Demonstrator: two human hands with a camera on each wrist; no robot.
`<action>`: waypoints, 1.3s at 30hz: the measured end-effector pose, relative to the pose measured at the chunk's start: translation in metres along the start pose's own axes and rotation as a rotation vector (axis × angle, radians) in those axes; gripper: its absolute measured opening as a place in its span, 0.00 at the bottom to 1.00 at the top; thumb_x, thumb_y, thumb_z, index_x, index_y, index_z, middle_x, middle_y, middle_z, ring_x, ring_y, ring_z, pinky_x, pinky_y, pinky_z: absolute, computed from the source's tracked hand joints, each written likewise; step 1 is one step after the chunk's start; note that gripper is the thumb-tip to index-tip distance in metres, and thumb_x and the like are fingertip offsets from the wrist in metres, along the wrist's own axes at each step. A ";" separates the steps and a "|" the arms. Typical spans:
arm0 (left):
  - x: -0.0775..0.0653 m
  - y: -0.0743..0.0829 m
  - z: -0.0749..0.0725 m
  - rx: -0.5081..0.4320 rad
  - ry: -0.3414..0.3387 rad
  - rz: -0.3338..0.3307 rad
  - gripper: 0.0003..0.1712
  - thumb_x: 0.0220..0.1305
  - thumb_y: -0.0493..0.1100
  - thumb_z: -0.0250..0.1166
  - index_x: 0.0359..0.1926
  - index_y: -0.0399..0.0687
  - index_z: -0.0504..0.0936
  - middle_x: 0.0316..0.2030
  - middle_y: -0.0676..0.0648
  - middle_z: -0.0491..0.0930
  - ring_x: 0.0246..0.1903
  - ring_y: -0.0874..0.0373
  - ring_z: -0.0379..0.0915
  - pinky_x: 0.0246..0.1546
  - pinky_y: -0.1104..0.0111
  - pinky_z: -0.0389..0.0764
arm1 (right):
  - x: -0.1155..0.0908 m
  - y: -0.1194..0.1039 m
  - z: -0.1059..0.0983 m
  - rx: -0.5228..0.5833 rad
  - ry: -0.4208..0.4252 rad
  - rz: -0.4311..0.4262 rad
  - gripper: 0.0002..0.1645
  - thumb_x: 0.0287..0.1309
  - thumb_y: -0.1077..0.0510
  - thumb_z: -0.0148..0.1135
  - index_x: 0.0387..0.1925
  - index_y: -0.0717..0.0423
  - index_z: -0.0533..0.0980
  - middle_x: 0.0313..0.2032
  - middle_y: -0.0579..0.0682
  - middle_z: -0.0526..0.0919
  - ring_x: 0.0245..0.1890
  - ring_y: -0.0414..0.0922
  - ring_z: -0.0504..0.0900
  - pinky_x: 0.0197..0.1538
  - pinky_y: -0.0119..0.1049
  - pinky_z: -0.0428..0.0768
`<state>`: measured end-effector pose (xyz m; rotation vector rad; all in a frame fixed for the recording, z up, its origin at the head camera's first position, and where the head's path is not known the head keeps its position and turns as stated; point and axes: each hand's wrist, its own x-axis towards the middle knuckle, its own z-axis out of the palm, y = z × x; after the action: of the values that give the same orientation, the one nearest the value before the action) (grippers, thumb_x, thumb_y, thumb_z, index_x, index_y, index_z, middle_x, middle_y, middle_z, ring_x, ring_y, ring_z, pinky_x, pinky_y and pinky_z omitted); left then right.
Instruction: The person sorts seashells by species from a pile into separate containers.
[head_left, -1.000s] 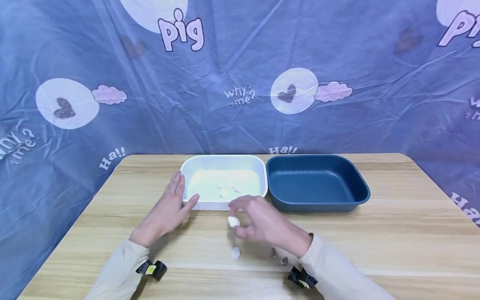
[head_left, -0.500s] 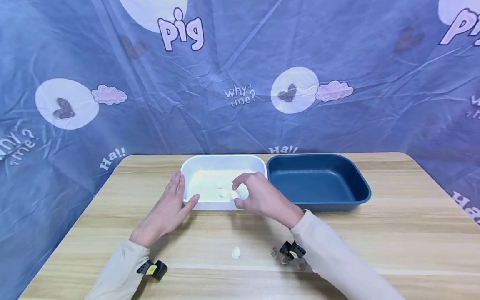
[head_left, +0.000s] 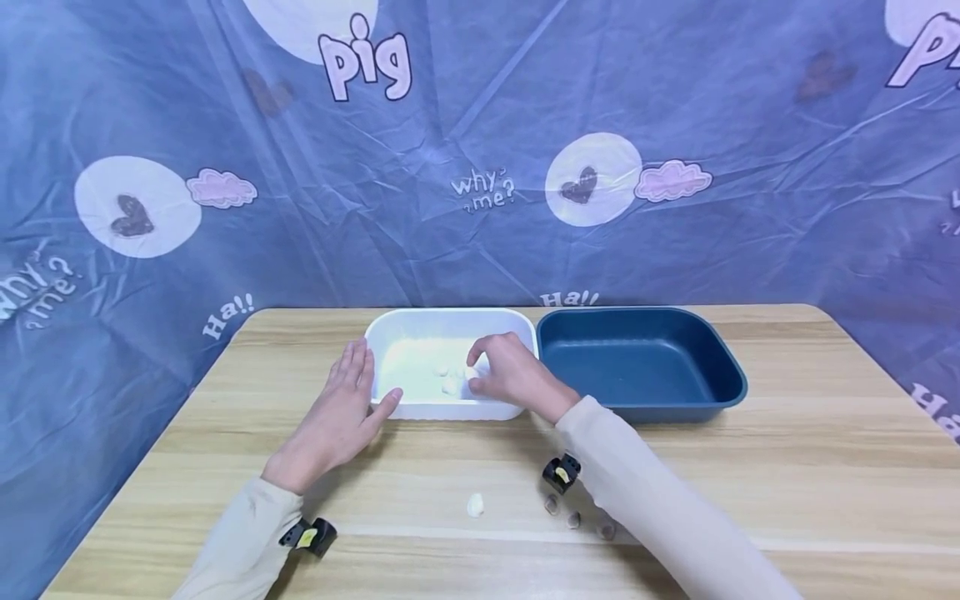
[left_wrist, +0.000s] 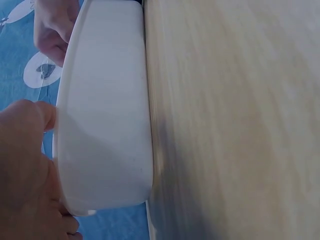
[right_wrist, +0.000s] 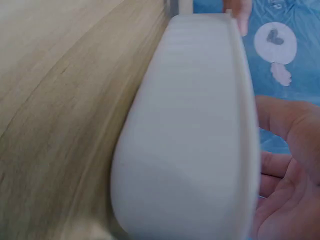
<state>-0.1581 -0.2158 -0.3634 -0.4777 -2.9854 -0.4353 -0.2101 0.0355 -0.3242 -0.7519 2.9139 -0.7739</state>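
Observation:
My right hand [head_left: 513, 375] reaches over the front rim into the white tray [head_left: 420, 410], thumb and forefinger pinching a small white seashell [head_left: 470, 373] low over the tray floor. Close by lie several pale shells [head_left: 450, 386] on that floor. In the right wrist view the tray wall [right_wrist: 185, 130] hides the fingertips and the shell. My left hand [head_left: 337, 408] rests against the tray's left front corner, fingers straight along the side and thumb at the front rim. The left wrist view also has the left hand [left_wrist: 25, 165] beside the rim.
A dark blue tray [head_left: 678, 412] stands right beside the white one. One white shell [head_left: 476, 505] lies on the wooden table [head_left: 405, 550] in front. Several small brownish shells [head_left: 573, 520] lie near the right forearm. A printed blue cloth [head_left: 420, 250] hangs behind.
My right hand has moved forward from above the table into the white tray, carrying the white seashell. My left hand has stayed at the tray's corner.

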 end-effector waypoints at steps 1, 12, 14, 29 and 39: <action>0.000 0.000 0.000 0.010 0.002 0.002 0.49 0.74 0.64 0.38 0.70 0.22 0.43 0.73 0.29 0.33 0.73 0.36 0.28 0.72 0.48 0.38 | 0.003 0.001 0.002 -0.002 -0.003 -0.001 0.13 0.47 0.60 0.71 0.37 0.58 0.83 0.39 0.51 0.84 0.38 0.47 0.74 0.44 0.35 0.76; 0.002 0.001 0.002 0.032 0.019 0.018 0.44 0.75 0.58 0.40 0.69 0.20 0.47 0.72 0.26 0.39 0.72 0.35 0.27 0.72 0.48 0.37 | 0.022 0.014 0.024 -0.061 -0.024 -0.040 0.10 0.40 0.68 0.69 0.30 0.58 0.83 0.38 0.53 0.84 0.46 0.51 0.78 0.56 0.40 0.75; 0.002 0.002 0.002 0.029 0.016 0.018 0.43 0.75 0.57 0.40 0.69 0.21 0.47 0.72 0.26 0.38 0.72 0.36 0.25 0.72 0.48 0.36 | 0.023 0.015 0.025 -0.068 -0.013 -0.071 0.10 0.38 0.69 0.70 0.28 0.57 0.83 0.37 0.53 0.84 0.46 0.52 0.78 0.57 0.41 0.75; 0.001 0.000 0.003 0.025 0.002 0.021 0.42 0.75 0.57 0.39 0.70 0.22 0.48 0.72 0.27 0.35 0.72 0.37 0.23 0.72 0.50 0.34 | 0.024 0.014 0.031 -0.143 -0.067 -0.094 0.12 0.39 0.67 0.74 0.29 0.51 0.83 0.34 0.50 0.80 0.47 0.55 0.73 0.51 0.46 0.76; 0.002 0.001 0.001 0.026 -0.001 0.047 0.39 0.75 0.54 0.41 0.69 0.22 0.50 0.72 0.28 0.37 0.73 0.39 0.23 0.72 0.51 0.34 | 0.024 0.016 0.032 -0.119 -0.042 -0.174 0.14 0.41 0.70 0.70 0.31 0.51 0.84 0.34 0.48 0.82 0.43 0.50 0.77 0.49 0.42 0.78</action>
<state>-0.1599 -0.2139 -0.3641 -0.5444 -2.9706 -0.3921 -0.2338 0.0220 -0.3573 -1.0305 2.9065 -0.5915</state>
